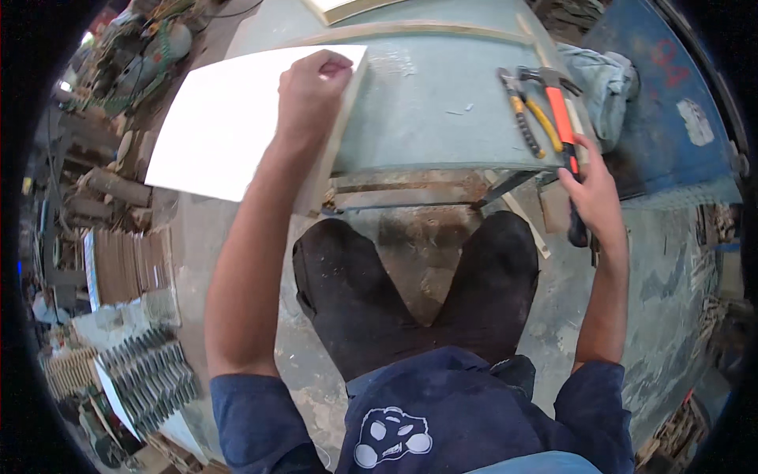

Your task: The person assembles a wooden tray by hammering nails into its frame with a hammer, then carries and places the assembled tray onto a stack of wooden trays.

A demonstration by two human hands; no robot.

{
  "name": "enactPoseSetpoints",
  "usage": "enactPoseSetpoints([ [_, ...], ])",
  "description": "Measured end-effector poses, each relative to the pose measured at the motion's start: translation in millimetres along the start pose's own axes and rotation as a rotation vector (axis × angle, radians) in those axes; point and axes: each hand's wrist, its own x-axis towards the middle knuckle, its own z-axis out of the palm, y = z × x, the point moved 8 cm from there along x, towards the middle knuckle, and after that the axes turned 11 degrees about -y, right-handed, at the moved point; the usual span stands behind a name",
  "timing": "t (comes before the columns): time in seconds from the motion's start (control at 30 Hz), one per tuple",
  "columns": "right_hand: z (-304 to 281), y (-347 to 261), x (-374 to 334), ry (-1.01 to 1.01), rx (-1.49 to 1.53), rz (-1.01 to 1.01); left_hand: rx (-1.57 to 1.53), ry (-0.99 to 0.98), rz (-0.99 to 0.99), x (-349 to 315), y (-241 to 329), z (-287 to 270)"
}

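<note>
A white-faced panel (217,130) with a raised wooden edge lies at the left of the table, overhanging its near side. On its right edge rests my left hand (316,87), fingers curled closed; anything inside them is hidden or too small to make out. At the table's right corner, my right hand (594,189) has its thumb and fingers around the handle of a claw hammer (559,110) with an orange and black grip. The hammer's head points away from me. Just left of it lie pincers (521,118) with yellow and black handles.
A grey-green table (442,134) carries wooden strips (418,28) along its far side and small white scraps. Crumpled cloth (600,91) sits at its right, beside a blue panel (663,95). Stacked boards (130,265) and wood pieces stand on the floor at left.
</note>
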Motion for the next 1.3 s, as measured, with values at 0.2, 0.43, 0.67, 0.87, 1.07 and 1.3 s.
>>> enactPoseSetpoints([
  [0.2, -20.4, -18.6, -20.9, 0.16, 0.232, -0.09, -0.024, -0.018, -0.025, 1.1, -2.3, 1.0],
  [0.43, -29.6, -124.7, -18.1, 0.078, 0.176, -0.517, 0.0, -0.043, -0.02, 0.7, -13.9, -0.4],
  [0.67, -0.8, -173.1, 1.5, -0.115, 0.012, -0.679, 0.057, -0.032, 0.023, 2.3, -16.5, 2.7],
  [0.87, 8.9, -181.5, 3.4, -0.064, -0.055, -0.768, 0.03, -0.034, 0.056, 4.0, -14.8, 3.5],
  [1.07, 6.8, -190.8, 3.1, 0.016, -0.161, -0.836, 0.01, -0.065, -0.027, 0.8, -18.0, 0.1],
  [1.3, 12.7, -190.7, 10.0, -0.084, -0.315, -0.68, -0.139, -0.073, -0.074, 2.4, -7.3, -8.2],
])
